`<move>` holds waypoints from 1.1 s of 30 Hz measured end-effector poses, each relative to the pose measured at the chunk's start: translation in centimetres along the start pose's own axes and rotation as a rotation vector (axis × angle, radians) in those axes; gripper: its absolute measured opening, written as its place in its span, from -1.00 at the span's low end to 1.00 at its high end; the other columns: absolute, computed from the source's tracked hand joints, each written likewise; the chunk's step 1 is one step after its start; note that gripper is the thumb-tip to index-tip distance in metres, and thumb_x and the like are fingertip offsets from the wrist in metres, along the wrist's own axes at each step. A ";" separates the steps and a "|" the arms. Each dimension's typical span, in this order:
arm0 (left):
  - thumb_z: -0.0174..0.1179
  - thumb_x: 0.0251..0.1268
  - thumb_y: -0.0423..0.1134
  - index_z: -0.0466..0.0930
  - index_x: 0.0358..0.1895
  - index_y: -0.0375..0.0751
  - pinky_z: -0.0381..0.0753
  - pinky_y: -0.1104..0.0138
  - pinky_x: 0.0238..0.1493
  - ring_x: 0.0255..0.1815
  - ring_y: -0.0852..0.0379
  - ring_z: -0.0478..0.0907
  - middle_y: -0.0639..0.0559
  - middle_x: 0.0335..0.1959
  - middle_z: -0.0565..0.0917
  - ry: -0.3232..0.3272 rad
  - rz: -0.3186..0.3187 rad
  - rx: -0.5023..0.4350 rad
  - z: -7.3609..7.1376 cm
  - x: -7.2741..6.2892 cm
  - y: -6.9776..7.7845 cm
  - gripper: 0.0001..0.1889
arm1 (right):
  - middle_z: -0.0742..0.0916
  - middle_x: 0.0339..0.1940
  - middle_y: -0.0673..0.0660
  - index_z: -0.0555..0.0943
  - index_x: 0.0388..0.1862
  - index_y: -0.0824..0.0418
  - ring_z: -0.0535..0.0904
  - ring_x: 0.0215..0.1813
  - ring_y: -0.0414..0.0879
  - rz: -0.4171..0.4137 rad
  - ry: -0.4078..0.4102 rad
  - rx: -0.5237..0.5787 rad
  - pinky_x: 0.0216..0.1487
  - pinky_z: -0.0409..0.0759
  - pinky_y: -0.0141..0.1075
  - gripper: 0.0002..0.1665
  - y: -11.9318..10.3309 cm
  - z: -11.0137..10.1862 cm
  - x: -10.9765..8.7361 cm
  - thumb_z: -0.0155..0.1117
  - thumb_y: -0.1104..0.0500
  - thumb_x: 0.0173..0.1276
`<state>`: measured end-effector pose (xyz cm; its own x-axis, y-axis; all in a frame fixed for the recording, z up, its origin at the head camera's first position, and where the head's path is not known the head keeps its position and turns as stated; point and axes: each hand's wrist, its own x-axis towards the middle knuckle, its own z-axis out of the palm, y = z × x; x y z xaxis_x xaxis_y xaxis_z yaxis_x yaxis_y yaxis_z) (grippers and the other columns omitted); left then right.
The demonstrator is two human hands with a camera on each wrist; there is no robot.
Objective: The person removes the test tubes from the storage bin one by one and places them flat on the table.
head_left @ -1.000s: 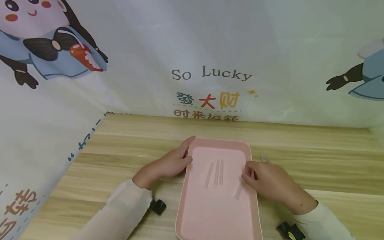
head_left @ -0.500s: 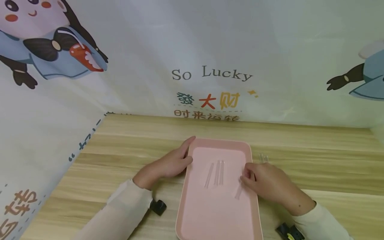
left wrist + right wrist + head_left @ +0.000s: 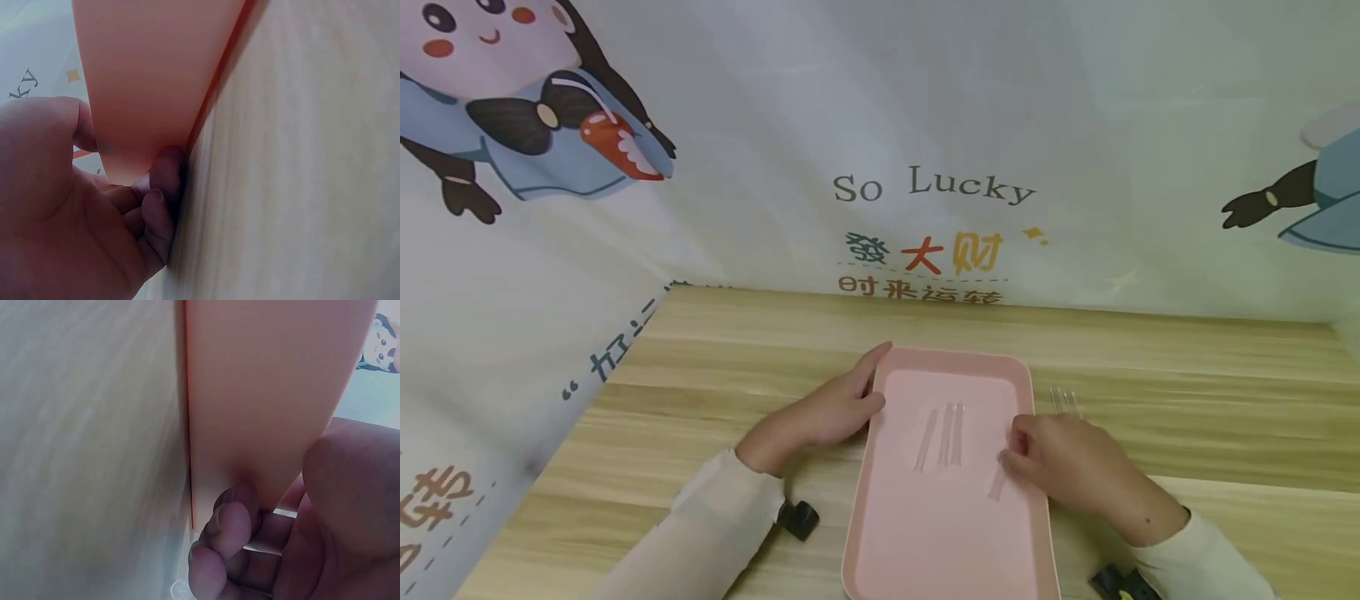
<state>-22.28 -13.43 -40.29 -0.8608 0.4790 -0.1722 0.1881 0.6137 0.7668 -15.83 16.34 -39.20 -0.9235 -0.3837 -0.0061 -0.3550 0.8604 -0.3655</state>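
Note:
A pink rectangular tray (image 3: 947, 542) lies lengthwise on the wooden table. My left hand (image 3: 827, 408) grips its far left side, thumb over the rim; in the left wrist view, curled fingers (image 3: 164, 175) lie against the outer wall. Three thin clear tubes (image 3: 945, 435) lie near the tray's middle. At the right rim my right hand (image 3: 1071, 454) reaches over with thumb and index finger, pinching the upper end of another clear tube (image 3: 997, 483), that end hidden. Its other fingers (image 3: 232, 526) curl outside the tray wall in the right wrist view.
Beyond my right hand, slender clear ends (image 3: 1064, 402) show on the table, partly hidden. A clear round end (image 3: 181, 589) appears low in the right wrist view. A printed sheet (image 3: 775, 125) stands behind and left of the table (image 3: 737, 350).
My right hand has shifted slightly toward the tray's near end, covering more of the tube beneath it. The left hand keeps its grip, and the tubes stay where they lie.

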 end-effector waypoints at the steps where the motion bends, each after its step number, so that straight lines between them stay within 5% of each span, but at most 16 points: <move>1: -0.16 0.46 -0.21 -0.26 0.65 -0.01 0.19 0.02 0.52 0.49 -0.01 0.26 -0.10 0.60 0.15 0.000 0.001 -0.001 0.1 -0.1 0.0 -0.24 | 0.43 -0.69 -0.13 0.44 -0.57 -0.04 0.33 -0.58 -0.24 0.001 0.000 -0.001 -0.54 0.29 -0.31 -0.70 0.0 0.1 0.0 0.29 0.05 0.33; 33: -0.14 0.47 -0.20 -0.25 0.65 0.03 0.18 0.04 0.53 0.51 0.01 0.24 -0.07 0.59 0.17 0.007 -0.005 0.005 0.0 0.0 0.0 -0.24 | 0.39 -0.71 -0.16 0.39 -0.62 -0.03 0.29 -0.61 -0.27 -0.003 -0.044 0.038 -0.56 0.25 -0.35 -0.61 0.0 0.1 -0.2 0.40 0.01 0.26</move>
<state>-22.27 -13.41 -40.32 -0.8648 0.4717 -0.1719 0.1859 0.6189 0.7631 -15.62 16.36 -39.31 -0.9149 -0.4011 -0.0454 -0.3512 0.8463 -0.4005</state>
